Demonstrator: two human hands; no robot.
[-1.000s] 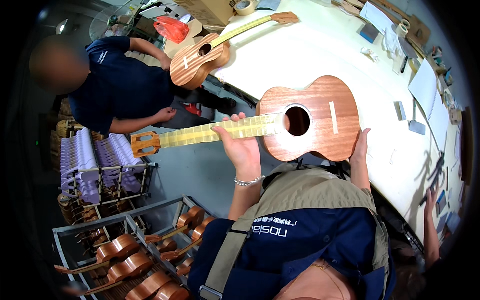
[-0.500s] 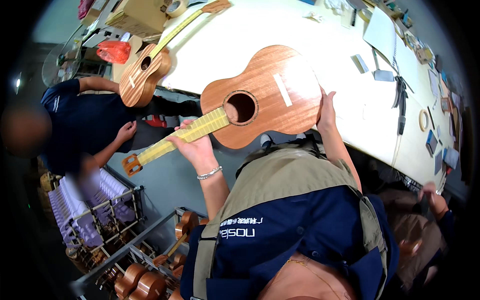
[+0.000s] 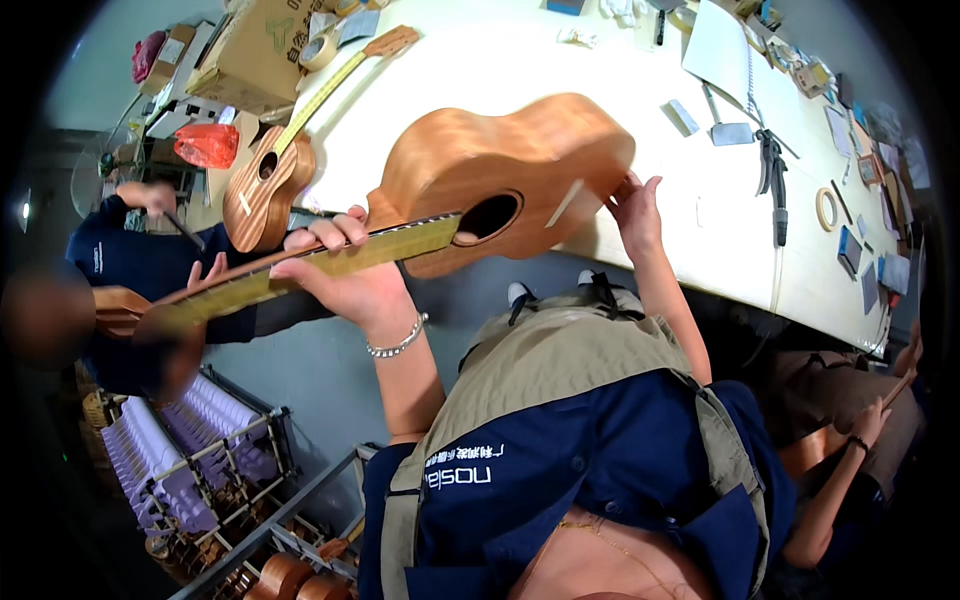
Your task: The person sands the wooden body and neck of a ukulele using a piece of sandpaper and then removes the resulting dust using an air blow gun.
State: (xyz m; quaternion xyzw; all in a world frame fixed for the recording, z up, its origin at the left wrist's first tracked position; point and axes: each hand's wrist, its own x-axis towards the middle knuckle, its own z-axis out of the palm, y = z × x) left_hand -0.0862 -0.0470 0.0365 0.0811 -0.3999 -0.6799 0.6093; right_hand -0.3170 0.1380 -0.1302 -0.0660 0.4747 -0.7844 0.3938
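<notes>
A brown wooden ukulele (image 3: 440, 170) without strings is tilted in front of me, its side turned up toward the camera. Yellow tape covers its fretboard (image 3: 350, 258), and a pale strip lies on the top beyond the sound hole. My left hand (image 3: 350, 280) wraps the neck, fingers over the far side and thumb along the near side. At the tail end of the body, my right hand (image 3: 636, 215) holds the edge with curled fingers, its thumb standing off the wood. The headstock end is blurred at the far left.
Another ukulele (image 3: 270, 180) leans at the white table's (image 3: 480, 60) left edge, beside a person (image 3: 140, 280). A spatula (image 3: 730, 130), black clamp-like tool (image 3: 772, 185) and tape roll (image 3: 826, 208) lie to the right. Racks (image 3: 200, 470) stand lower left; another person sits lower right.
The ukulele has turned from top facing up to side-up, its neck swinging nearer and further left. My left hand's fingers now close over the neck. The person at left has raised a hand.
</notes>
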